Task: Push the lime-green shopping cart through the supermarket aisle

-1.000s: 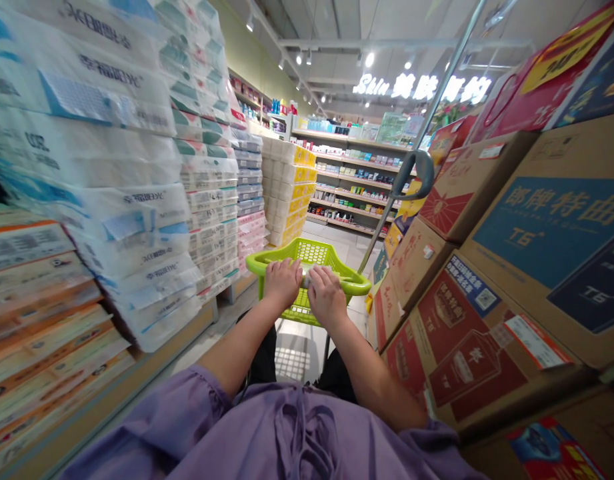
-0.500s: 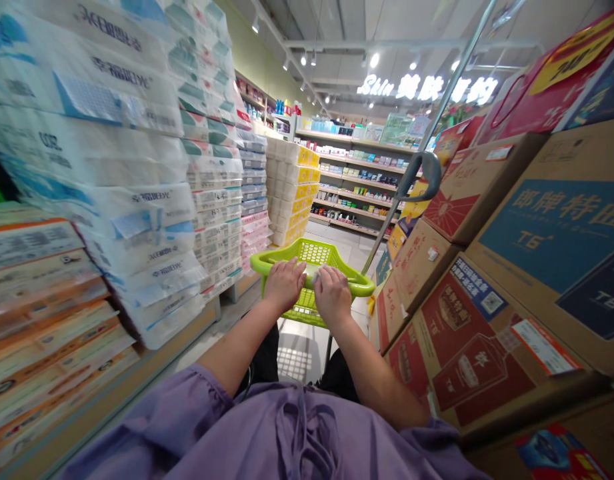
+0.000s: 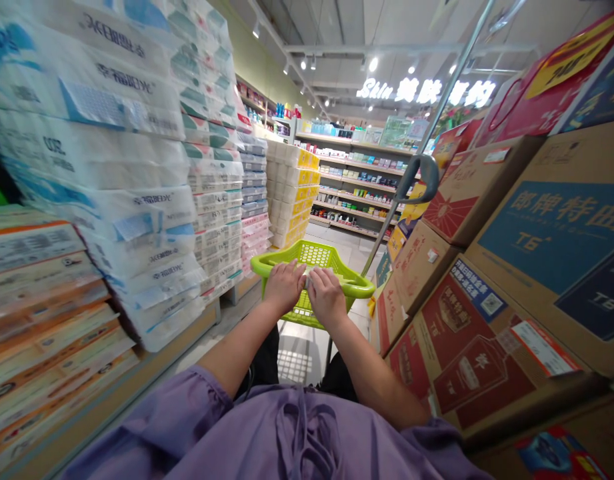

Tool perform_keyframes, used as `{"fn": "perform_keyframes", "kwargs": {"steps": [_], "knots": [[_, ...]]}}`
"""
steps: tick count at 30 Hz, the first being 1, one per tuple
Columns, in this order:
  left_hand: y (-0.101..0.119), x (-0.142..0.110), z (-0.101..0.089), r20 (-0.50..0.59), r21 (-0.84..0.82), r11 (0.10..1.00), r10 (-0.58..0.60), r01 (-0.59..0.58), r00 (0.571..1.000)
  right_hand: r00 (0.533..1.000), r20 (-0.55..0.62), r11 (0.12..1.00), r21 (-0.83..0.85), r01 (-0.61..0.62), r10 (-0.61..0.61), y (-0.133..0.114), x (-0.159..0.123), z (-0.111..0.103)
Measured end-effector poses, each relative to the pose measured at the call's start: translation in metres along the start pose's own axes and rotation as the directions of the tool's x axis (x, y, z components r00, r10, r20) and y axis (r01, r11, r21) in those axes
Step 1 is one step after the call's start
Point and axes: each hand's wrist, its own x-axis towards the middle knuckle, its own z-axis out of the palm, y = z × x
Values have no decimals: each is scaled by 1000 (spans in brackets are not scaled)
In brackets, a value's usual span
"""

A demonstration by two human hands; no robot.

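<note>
A lime-green shopping cart (image 3: 361, 288) with a perforated basket stands straight in front of me. My left hand (image 3: 283, 287) lies over the cart's handle, left of its middle, fingers curled over the bar. My right hand (image 3: 327, 295) is closed over the same handle just to the right, so that the two hands nearly meet. A pale patch shows at the handle between them; I cannot make out what it is. Both thumbs and the undersides of the fingers are hidden.
Tall stacks of plastic-wrapped tissue packs (image 3: 147, 200) line the left side. Cardboard boxes (image 3: 487, 333) are piled close on the right. A metal pole with a grey hook-shaped handle (image 3: 427, 179) leans there. Stocked shelves (image 3: 359, 180) cross the far end of the tiled aisle.
My right hand has slid slightly left along the cart handle, closer to my left hand. My left hand and the cart look almost the same, and the surroundings have barely shifted.
</note>
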Motion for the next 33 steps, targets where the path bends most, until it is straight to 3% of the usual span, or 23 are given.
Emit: {"fn": "perform_keyframes", "kwargs": {"steps": [2,7,13,17,24,29,33], "knots": [[0,0,0,-1,-5,1000,3,-3,1000,999,3,999,21,36,-36,1,0,0],[1,0,3,-23,11,1000,1,-1,1000,996,-58,998,0,-70,70,2,-2,1],[-2,0,4,-12,-10,1000,4,-4,1000,999,-15,999,-8,46,-46,0,-2,4],[-4,2,5,-7,-32,999,-2,2,1000,998,-59,1000,-21,-8,7,20,-9,-7],[-14,8,7,48,-44,999,-9,11,999,995,-36,985,-147,-93,88,54,-16,-25],[-23,13,6,85,-15,999,-46,48,995,990,21,972,-194,-136,142,45,-8,-21],[-31,15,6,104,-9,990,-140,141,985,987,42,970,-200,-141,152,28,-7,-17]]}}
